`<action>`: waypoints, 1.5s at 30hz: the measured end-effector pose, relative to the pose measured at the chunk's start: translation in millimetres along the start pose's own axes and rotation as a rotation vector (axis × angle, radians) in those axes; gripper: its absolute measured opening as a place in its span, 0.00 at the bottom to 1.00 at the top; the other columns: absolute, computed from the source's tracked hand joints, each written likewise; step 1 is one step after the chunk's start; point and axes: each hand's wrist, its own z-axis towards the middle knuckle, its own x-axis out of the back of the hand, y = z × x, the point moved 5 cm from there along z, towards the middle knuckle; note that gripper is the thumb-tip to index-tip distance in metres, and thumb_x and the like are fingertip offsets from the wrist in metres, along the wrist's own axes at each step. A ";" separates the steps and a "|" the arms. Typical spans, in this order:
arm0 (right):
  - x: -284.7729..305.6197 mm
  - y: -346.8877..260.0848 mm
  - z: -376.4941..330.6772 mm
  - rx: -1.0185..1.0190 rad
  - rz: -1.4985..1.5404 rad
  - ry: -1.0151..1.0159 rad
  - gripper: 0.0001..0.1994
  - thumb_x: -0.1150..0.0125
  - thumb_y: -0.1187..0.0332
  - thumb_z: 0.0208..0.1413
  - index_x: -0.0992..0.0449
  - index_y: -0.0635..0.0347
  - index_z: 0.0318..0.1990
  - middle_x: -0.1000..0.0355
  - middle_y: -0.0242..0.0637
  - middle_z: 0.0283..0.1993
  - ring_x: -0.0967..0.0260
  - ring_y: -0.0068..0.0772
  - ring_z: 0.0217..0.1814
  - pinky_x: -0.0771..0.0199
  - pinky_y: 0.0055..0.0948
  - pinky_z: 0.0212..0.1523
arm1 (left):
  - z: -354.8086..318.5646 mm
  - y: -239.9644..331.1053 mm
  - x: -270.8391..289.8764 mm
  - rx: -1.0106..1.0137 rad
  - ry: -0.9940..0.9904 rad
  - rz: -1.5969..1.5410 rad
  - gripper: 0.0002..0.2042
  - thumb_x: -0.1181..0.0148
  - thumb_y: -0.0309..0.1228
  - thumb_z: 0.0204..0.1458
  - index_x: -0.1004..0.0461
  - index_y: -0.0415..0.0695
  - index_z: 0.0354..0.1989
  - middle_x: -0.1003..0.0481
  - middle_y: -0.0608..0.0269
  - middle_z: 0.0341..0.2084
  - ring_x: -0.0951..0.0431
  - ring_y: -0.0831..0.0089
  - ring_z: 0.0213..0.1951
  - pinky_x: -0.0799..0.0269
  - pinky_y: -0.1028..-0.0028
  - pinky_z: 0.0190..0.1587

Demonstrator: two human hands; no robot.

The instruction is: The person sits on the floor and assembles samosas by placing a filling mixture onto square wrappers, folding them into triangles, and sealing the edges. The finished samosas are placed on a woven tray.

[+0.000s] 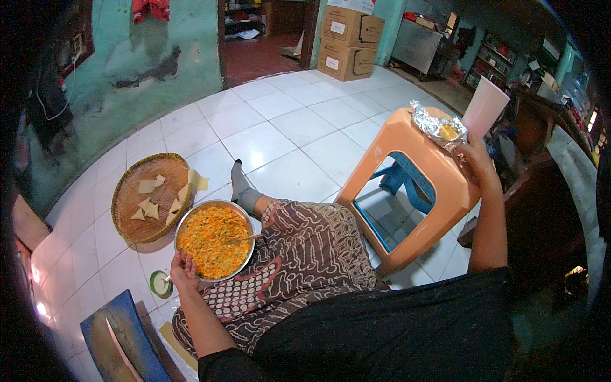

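A round metal bowl (247, 261) full of chopped orange and yellow filling sits against my lap, with a spoon (245, 239) resting in it. My left hand (184, 272) is at the bowl's lower left rim, fingers curled against the edge. Out to the right, my right hand (474, 155) closes around the lower part of a tilted pale pink cup (486, 105) over an orange plastic stool (396, 137). Beside that hand, crumpled foil (428, 121) on the stool top holds a yellow piece (449, 132).
A woven tray (130, 178) carries several folded pastry triangles (151, 209). Near it stands a small green-rimmed dish of white paste (160, 284). A blue-edged board with a knife (121, 344) lies lower left. Cardboard boxes (347, 44) are stacked by the doorway.
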 end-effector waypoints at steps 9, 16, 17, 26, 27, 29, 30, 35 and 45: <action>-24.5 -51.7 -25.1 0.105 0.506 -0.138 0.31 0.45 0.79 0.32 0.40 0.63 0.52 0.34 0.37 0.45 0.35 0.29 0.44 0.34 0.24 0.41 | -43.1 20.2 -49.2 -0.308 0.010 0.346 0.15 0.47 0.32 0.51 0.34 0.44 0.47 0.29 0.66 0.38 0.30 0.76 0.38 0.36 0.76 0.40; -144.4 -121.2 -148.9 0.104 0.752 -0.837 0.35 0.46 0.84 0.35 0.46 0.67 0.58 0.40 0.41 0.56 0.44 0.32 0.59 0.49 0.30 0.61 | -298.0 72.5 -245.4 -1.210 -0.681 0.728 0.15 0.43 0.26 0.43 0.28 0.38 0.42 0.35 0.48 0.49 0.35 0.59 0.51 0.44 0.66 0.55; -168.6 -138.0 -168.1 0.007 0.873 -0.962 0.34 0.45 0.83 0.36 0.45 0.67 0.58 0.41 0.41 0.56 0.45 0.32 0.59 0.49 0.29 0.60 | -313.2 78.9 -246.5 -1.261 -0.680 0.825 0.16 0.42 0.27 0.43 0.29 0.40 0.43 0.36 0.46 0.50 0.34 0.58 0.50 0.42 0.66 0.53; -279.5 -169.3 -243.3 -0.199 1.219 -1.619 0.43 0.39 0.86 0.28 0.48 0.63 0.60 0.40 0.40 0.56 0.42 0.35 0.58 0.46 0.33 0.59 | -290.3 54.8 -180.2 -0.507 -0.744 0.747 0.11 0.44 0.24 0.47 0.29 0.40 0.40 0.29 0.59 0.28 0.28 0.70 0.30 0.34 0.76 0.35; -277.1 -177.4 -245.8 -0.218 1.269 -1.641 0.44 0.38 0.85 0.27 0.49 0.63 0.60 0.40 0.41 0.56 0.42 0.35 0.58 0.46 0.34 0.58 | -292.5 52.7 -180.0 -0.627 -0.741 0.736 0.10 0.46 0.23 0.48 0.29 0.40 0.40 0.30 0.57 0.28 0.28 0.70 0.29 0.34 0.77 0.34; -280.0 -180.8 -248.0 -0.156 1.153 -1.633 0.48 0.36 0.83 0.23 0.51 0.63 0.61 0.40 0.42 0.57 0.42 0.35 0.59 0.46 0.35 0.59 | -302.3 55.4 -177.7 -0.848 -0.635 0.841 0.09 0.46 0.23 0.48 0.29 0.40 0.40 0.30 0.57 0.28 0.28 0.69 0.30 0.34 0.76 0.35; -280.4 -184.7 -251.2 -0.121 1.340 -1.651 0.48 0.35 0.83 0.22 0.51 0.63 0.61 0.39 0.41 0.57 0.42 0.34 0.58 0.46 0.34 0.59 | -308.1 56.5 -177.8 -0.965 -0.578 0.887 0.09 0.47 0.23 0.48 0.29 0.40 0.39 0.30 0.57 0.28 0.28 0.68 0.31 0.34 0.76 0.35; -271.3 -185.4 -256.9 -0.140 1.278 -1.362 0.46 0.34 0.83 0.27 0.50 0.62 0.60 0.38 0.42 0.56 0.40 0.38 0.57 0.40 0.37 0.56 | -326.3 64.7 -172.9 -1.242 -0.537 0.803 0.17 0.52 0.36 0.53 0.32 0.40 0.48 0.31 0.49 0.44 0.32 0.53 0.47 0.40 0.61 0.50; -283.9 -187.6 -250.5 -0.040 1.501 -1.078 0.35 0.50 0.84 0.36 0.49 0.60 0.58 0.41 0.51 0.56 0.40 0.47 0.57 0.38 0.42 0.56 | -326.5 39.2 -174.1 -1.269 -0.560 0.673 0.25 0.40 0.28 0.42 0.40 0.42 0.51 0.36 0.48 0.50 0.39 0.54 0.56 0.61 0.51 0.61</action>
